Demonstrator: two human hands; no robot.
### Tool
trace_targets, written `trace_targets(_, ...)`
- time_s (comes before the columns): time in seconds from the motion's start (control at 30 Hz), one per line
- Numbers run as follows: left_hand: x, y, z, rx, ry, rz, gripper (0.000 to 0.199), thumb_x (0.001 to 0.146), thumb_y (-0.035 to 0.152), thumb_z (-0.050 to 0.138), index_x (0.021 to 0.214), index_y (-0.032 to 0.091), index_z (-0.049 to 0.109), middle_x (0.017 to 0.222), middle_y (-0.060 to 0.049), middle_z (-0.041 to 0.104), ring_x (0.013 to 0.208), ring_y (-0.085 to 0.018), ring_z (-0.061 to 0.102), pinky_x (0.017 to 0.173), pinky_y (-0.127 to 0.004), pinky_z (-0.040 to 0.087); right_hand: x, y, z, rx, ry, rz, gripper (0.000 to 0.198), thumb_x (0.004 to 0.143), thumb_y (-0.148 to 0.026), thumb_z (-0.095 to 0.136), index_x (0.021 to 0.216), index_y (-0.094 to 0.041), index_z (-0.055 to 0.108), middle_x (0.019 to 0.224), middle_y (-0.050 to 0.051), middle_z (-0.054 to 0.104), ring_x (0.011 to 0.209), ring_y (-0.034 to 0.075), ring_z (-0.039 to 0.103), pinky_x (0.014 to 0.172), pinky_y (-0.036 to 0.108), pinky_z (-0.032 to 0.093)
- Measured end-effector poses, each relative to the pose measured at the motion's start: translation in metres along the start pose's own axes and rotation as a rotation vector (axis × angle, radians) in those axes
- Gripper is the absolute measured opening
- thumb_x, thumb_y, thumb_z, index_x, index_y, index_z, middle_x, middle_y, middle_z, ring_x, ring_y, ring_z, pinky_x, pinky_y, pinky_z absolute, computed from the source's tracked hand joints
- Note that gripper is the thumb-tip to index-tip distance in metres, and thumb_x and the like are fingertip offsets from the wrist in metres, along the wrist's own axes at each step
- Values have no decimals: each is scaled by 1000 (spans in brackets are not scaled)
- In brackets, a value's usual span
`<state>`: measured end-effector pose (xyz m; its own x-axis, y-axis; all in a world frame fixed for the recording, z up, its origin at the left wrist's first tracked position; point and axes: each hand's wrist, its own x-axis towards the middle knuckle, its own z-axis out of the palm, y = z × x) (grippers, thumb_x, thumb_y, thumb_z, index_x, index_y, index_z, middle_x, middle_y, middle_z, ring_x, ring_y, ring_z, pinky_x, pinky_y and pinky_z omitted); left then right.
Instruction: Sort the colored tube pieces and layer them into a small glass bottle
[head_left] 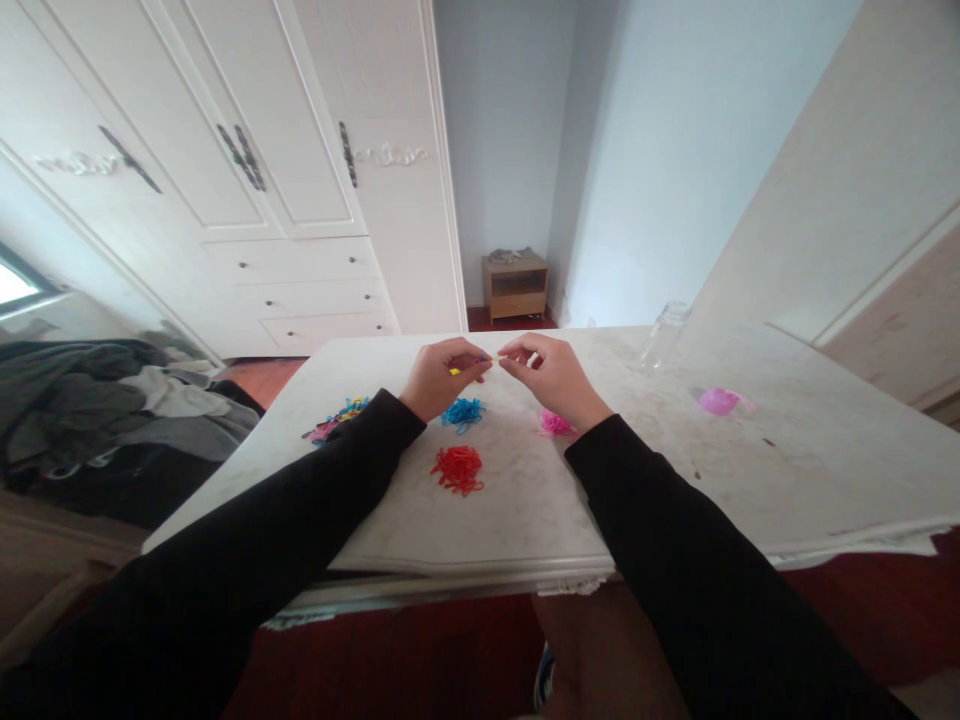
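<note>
Over the far part of the table, my left hand (448, 375) and my right hand (546, 372) meet, thumbs and fingertips pinched. Between the fingertips runs a small thin pale piece (496, 359), too small to name for sure. Yellow and blue bits show in my left hand's fingers. Below that hand lies a pile of blue thin, loop-like pieces (463, 413). Nearer me is a pile of similar red pieces (458, 470). My right wrist partly covers a pink pile (556, 423). A mixed-colour pile (337, 420) sits at the left, partly behind my sleeve.
On the right of the white table (825, 450) stand a clear bottle (664, 338) and a pink rounded object (718, 401). Dark clothes (112, 410) are heaped to the left. A white wardrobe (300, 270) and a small wooden cabinet (516, 290) stand beyond.
</note>
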<state>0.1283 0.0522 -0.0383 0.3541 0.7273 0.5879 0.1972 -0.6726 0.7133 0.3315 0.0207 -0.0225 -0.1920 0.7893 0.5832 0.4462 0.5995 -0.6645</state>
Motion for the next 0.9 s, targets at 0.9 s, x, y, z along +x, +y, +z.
trace_targets(0.9,8,-9,-14,71,157,-109,23,78,37,75,75,15,68,63,-4,70,56,-17,70,56,-26,55,1,4,-1,-5,210,76,18,86,-32,64,77,-19,70,76,3,71,70,18,59,70,32,45)
